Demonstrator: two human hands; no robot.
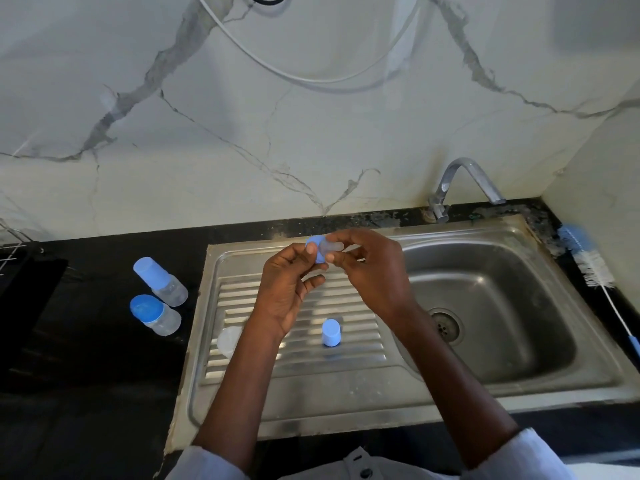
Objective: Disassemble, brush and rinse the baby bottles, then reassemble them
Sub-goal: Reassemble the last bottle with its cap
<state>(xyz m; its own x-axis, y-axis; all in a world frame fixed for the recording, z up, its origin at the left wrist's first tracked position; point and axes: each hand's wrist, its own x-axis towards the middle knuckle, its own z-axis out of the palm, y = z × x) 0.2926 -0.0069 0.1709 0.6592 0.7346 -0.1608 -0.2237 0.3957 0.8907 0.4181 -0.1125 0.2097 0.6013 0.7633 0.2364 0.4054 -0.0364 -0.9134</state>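
Observation:
Above the sink's drainboard (298, 362), my left hand (287, 289) pinches a blue screw ring (316, 249). My right hand (367, 268) pinches the clear teat (331, 247) that sits in that ring. A blue cap (331, 332) stands on the drainboard below my hands. A clear bottle body (228, 340) lies at the drainboard's left edge, partly hidden by my left forearm. Two capped baby bottles (160, 280) (154, 314) stand on the black counter to the left.
The steel basin (491, 306) with its drain is at the right, under a chrome tap (464, 181). A bottle brush (595, 268) with a blue handle lies on the counter's right edge. A wire rack (14, 251) stands at the far left.

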